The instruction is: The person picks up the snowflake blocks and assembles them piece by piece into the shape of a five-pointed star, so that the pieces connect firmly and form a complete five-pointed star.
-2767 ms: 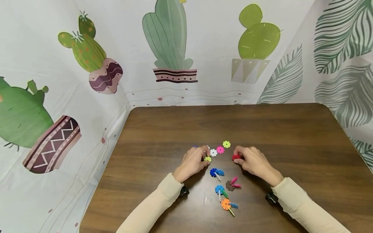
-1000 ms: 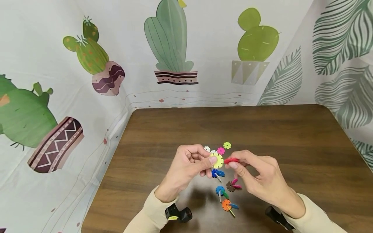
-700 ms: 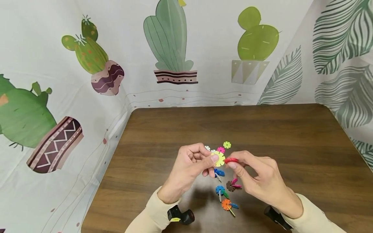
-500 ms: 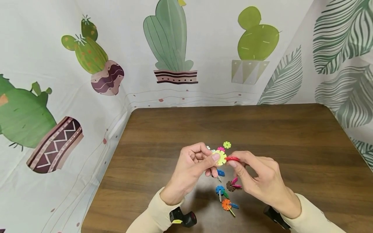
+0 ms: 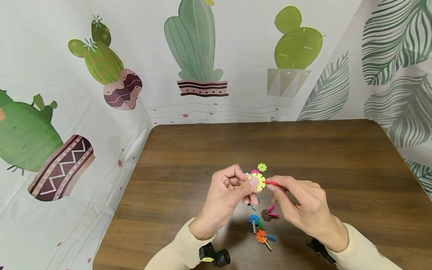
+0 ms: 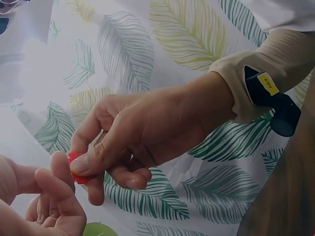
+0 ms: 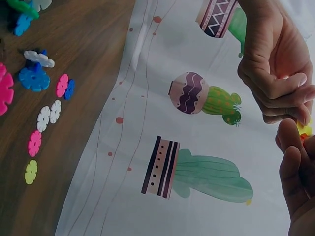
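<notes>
Above the table, my left hand (image 5: 226,197) pinches a yellow notched disc (image 5: 260,181), a snowflake-style building piece, between thumb and fingers. My right hand (image 5: 305,202) pinches a red notched disc (image 5: 272,183), seen nearly edge-on. Its rim meets the right edge of the yellow disc; how deep the slots engage cannot be told. In the left wrist view, the thumb covers much of the red disc (image 6: 78,180). Only slivers of the yellow disc (image 7: 303,129) and red show between the hands in the right wrist view.
Below the hands lie joined clusters: blue with green and white (image 5: 254,220), brown with pink (image 5: 266,215), orange with blue and yellow (image 5: 261,236). Loose discs lie beyond, among them yellow-green (image 5: 261,167), pink (image 7: 34,143) and white (image 7: 43,119). The wooden table (image 5: 189,146) meets a printed cloth.
Both hands have lifted their discs off the table and brought them together. Over the last second the pair has shifted slightly right, and the red disc has turned more edge-on against the yellow one.
</notes>
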A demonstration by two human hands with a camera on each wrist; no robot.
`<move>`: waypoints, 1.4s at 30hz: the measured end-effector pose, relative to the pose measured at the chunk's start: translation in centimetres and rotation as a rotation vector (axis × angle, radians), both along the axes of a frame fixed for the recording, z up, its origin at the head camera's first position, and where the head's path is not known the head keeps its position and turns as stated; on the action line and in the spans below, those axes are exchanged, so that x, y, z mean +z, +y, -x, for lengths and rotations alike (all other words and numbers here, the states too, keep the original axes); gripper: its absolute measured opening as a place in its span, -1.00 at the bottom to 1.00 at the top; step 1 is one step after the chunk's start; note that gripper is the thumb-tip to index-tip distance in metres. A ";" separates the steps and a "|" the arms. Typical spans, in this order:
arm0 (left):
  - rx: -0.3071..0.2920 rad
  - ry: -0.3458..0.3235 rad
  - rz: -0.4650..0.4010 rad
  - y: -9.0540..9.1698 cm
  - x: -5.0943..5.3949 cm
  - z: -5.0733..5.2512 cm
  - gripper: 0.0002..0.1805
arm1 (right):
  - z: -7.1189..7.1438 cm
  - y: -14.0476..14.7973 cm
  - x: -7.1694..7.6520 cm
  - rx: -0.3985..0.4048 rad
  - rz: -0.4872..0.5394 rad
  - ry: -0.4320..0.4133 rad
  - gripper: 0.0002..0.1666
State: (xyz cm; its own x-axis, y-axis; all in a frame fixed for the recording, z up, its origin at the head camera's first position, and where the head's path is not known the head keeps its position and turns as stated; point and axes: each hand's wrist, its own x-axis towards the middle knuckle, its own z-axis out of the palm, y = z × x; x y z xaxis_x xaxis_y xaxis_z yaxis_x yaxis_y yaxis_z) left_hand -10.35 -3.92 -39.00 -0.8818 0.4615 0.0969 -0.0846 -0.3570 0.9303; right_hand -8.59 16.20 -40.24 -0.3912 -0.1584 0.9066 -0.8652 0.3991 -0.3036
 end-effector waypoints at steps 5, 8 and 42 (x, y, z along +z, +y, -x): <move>-0.027 0.026 -0.009 -0.1 0.0 0.2 -0.62 | 0.2 0.1 0.1 0.021 -0.045 0.028 -0.58; -0.038 0.043 0.014 -0.2 -0.1 0.3 -0.62 | 0.2 0.1 0.1 0.019 -0.090 0.058 -0.58; 0.162 -0.004 0.156 -3.6 -0.9 2.3 -0.91 | 8.5 5.3 -5.9 -0.170 -0.426 -0.508 -0.62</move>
State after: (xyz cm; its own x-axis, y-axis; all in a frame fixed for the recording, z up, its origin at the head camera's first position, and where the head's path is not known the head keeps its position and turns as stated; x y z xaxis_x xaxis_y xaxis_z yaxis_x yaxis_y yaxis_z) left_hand -12.66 -7.53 -39.89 -0.9459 0.3230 0.0321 -0.0415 -0.2182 0.9750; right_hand -17.10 21.51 -46.12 -0.8028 -0.3590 0.4760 -0.5714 0.6914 -0.4422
